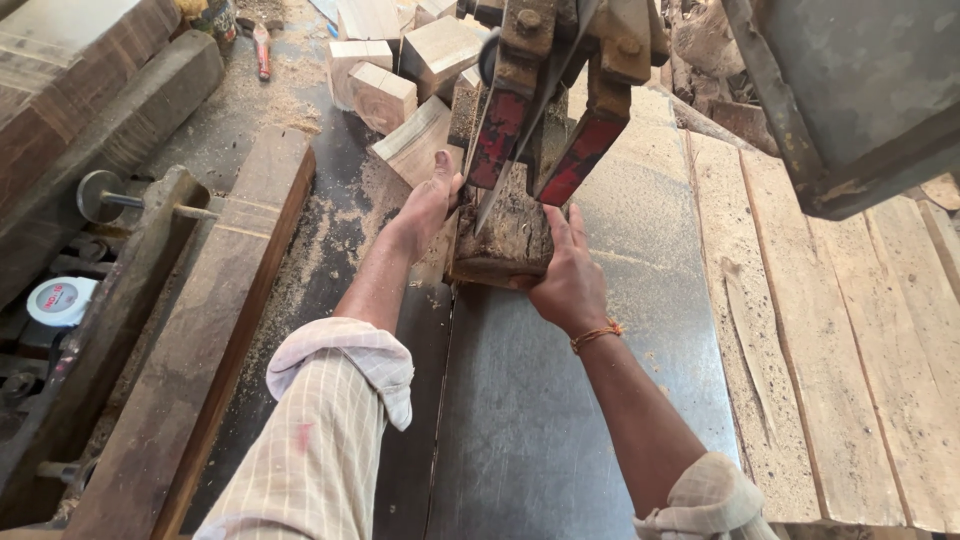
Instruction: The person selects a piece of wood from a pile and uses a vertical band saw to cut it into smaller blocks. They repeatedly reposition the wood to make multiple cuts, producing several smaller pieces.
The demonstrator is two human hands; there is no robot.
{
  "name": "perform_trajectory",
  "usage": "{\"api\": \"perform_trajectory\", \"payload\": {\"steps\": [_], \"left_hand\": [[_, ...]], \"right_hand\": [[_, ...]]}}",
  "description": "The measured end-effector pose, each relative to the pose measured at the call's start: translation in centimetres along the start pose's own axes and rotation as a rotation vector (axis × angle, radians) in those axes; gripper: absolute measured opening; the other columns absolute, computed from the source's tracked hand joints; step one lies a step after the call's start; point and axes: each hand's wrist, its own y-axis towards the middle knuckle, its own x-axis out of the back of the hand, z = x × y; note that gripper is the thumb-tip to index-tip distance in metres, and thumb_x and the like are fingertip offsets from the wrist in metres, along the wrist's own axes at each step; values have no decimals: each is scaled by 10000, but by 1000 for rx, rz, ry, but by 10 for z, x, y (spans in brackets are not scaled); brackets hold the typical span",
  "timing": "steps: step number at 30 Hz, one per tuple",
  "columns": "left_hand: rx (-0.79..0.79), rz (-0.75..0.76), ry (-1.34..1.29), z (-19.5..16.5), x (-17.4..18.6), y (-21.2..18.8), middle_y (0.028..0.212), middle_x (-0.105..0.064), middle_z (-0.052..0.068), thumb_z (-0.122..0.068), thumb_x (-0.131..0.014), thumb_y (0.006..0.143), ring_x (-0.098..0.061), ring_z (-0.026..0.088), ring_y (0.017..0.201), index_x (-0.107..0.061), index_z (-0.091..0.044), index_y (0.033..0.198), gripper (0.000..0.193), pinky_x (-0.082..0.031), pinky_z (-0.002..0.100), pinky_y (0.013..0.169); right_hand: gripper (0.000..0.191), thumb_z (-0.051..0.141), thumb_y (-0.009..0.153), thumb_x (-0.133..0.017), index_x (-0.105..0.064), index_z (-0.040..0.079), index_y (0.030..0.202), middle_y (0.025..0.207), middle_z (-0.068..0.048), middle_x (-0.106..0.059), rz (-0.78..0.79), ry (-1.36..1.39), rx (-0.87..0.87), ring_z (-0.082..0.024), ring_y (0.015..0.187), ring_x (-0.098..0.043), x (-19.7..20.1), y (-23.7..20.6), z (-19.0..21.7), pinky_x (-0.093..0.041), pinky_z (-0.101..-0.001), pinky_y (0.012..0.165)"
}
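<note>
under saw blade [497,195]: both hands' grip wrapped around rough wood block [510,240].

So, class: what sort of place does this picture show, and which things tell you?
Most likely a sawmill or woodworking shop. A band saw blade cuts a rough wood block on a steel table, with cut wood blocks and sawdust around.

Saw guard [545,90] hides wood block [505,240] top; frame edge crops guard.
</note>
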Motion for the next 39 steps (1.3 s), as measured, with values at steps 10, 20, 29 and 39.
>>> {"api": "perform_trajectory", "payload": {"steps": [10, 20, 29, 39], "left_hand": [[73, -28, -5, -5, -3, 3, 1671, -279, 123, -826, -130, 823, -224, 254, 1558, -280, -99, 1603, 1077, -140, 530, 1246], [44, -42, -29, -8, 0, 12, 1646, -362, 117, -828, -181, 854, -321, 248, 1537, -323, -97, 1583, 1042, -203, 510, 1248], [80, -86, -14, -10, -2, 12, 1614, -427, 112, -803, -170, 875, -353, 247, 1517, -408, -120, 1556, 993, -175, 572, 1233], [89, -67, 29, -20, -2, 3, 1643, -351, 113, -768, -74, 867, -262, 262, 1541, -382, -171, 1579, 978, -117, 587, 1237]], "right_hand": [[1097, 294, 622, -956, -360, 145, 1531, 1665, -166, -232, 0, 5, -10, -367, 1187, -648, -2, 5, -3, -553, -435, 941], [1073, 296, 622, -958, -387, 79, 1504, 1666, -160, -221, -1, 1, 4, -357, 1259, -601, -3, 12, -4, -530, -434, 987], [1054, 303, 639, -946, -390, 69, 1504, 1673, -166, -215, 15, -4, -10, -356, 1307, -567, -2, 15, -4, -514, -435, 1016], [1070, 330, 630, -952, -388, 87, 1507, 1661, -183, -231, 12, -16, -1, -363, 1345, -528, -4, 16, -4, -488, -438, 1055]]}}
